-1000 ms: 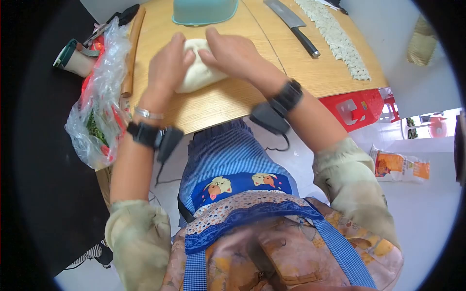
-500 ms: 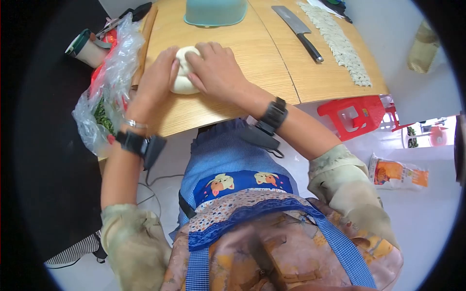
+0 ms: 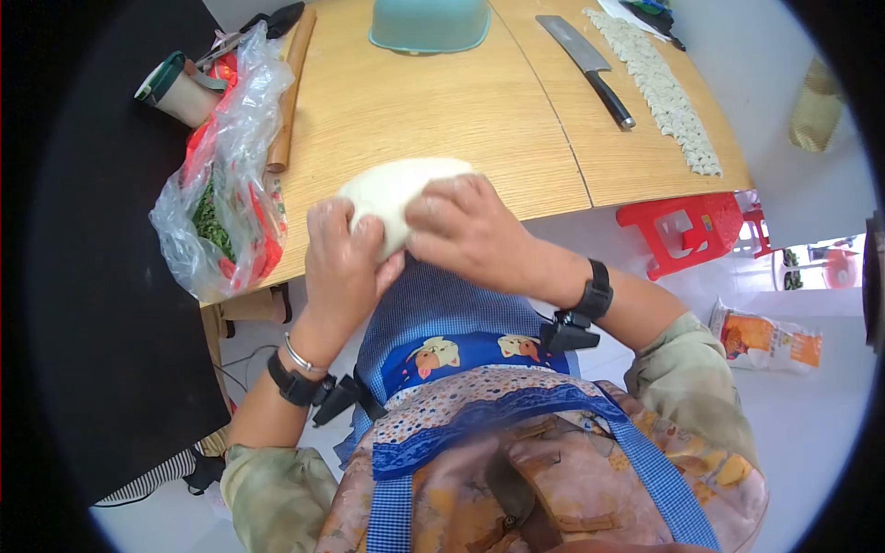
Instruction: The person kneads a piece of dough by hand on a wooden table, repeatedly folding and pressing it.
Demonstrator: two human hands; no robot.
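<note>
A pale, smooth lump of dough [image 3: 392, 189] lies at the near edge of the wooden table [image 3: 415, 106], its near side lifted toward me. My left hand [image 3: 343, 253] grips its left side, fingers curled over it and thumb pressed in. On the right, my right hand [image 3: 466, 221] is closed on the dough's other side, with the fingers bent. The dough's underside is hidden.
A teal basin [image 3: 430, 26] stands at the table's far side. Right of it lie a knife [image 3: 590, 69] and a row of small dough pieces [image 3: 659, 92]. A rolling pin [image 3: 293, 92], a plastic bag with greens [image 3: 214, 217] and a cup [image 3: 184, 92] are at left. A red stool [image 3: 687, 230] is below.
Both hands have drawn back toward my body with the dough. It was a compact, folded lump under my hands and is now wider and stretched out between them.
</note>
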